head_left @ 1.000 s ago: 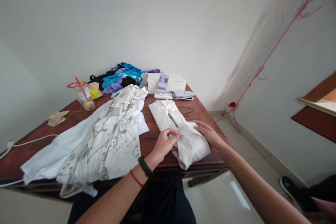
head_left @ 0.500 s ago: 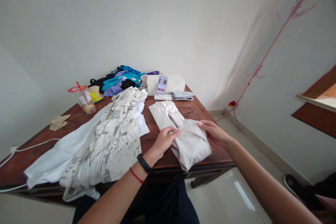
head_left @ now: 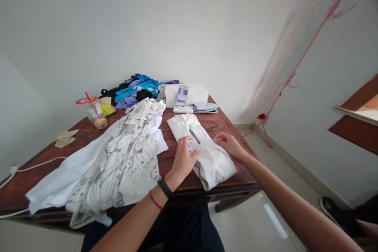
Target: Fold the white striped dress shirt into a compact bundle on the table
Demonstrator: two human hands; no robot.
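Observation:
A pale garment with thin stripes lies folded on the wooden table, its near part doubled over and its near end at the front edge. Along its left side is my left hand, fingers apart, with the thumb and fingertips resting on the cloth. By the right edge of the fold is my right hand, its fingers loosely curled with a gap at the thumb. Neither hand grips the cloth. To the left, a white shirt with cartoon print lies spread out over a plain white garment.
Behind stand a white box and small folded cloths. A heap of blue and purple clothes lies at the back left, near a plastic cup with a straw. A pink coat rack leans at the right.
Both hands have let go of the fold's edge, which now lies flatter. My left hand has risen slightly with its fingers spreading; my right hand has shifted a little left.

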